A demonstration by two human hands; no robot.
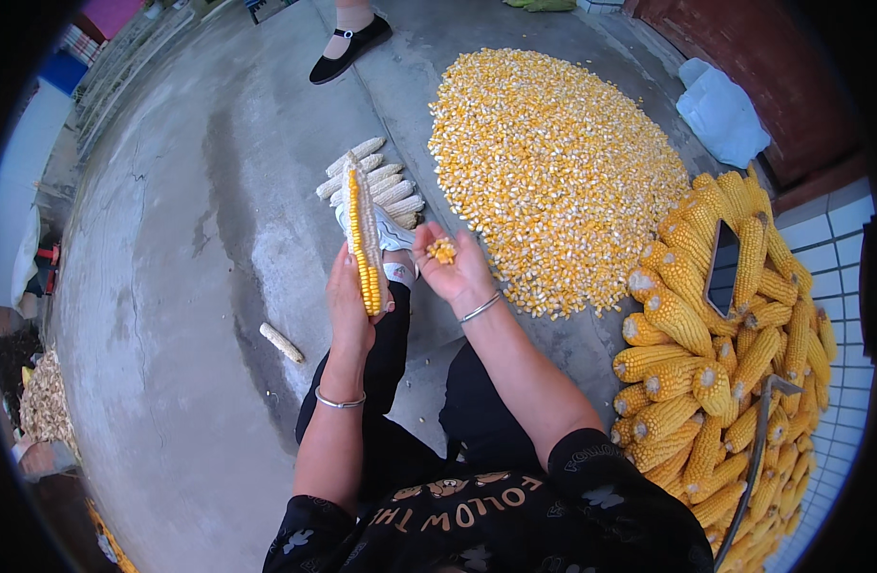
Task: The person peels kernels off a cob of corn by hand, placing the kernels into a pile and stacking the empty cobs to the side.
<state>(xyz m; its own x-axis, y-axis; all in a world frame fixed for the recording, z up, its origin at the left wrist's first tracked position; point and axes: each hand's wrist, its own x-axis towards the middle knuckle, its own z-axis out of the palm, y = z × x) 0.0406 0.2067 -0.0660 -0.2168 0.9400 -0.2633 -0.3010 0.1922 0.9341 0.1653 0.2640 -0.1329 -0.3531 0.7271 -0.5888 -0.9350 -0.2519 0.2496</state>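
Observation:
Upright in my left hand is a partly shelled corn cob. Yellow kernels still run down it in a narrow band, wider at the lower end, and the rest of its visible side is bare and whitish. My right hand is turned palm up with the fingers curled, cupping a small heap of loose corn kernels. It hovers beside the near left edge of a large pile of shelled corn kernels on the concrete floor. Several bare cobs lie side by side just beyond the held cob.
Unshelled yellow ears are stacked at right against a tiled wall, with a smartphone and a metal-headed hooked tool on them. A single bare cob lies left. Another person's black shoe and a pale plastic bag are farther off.

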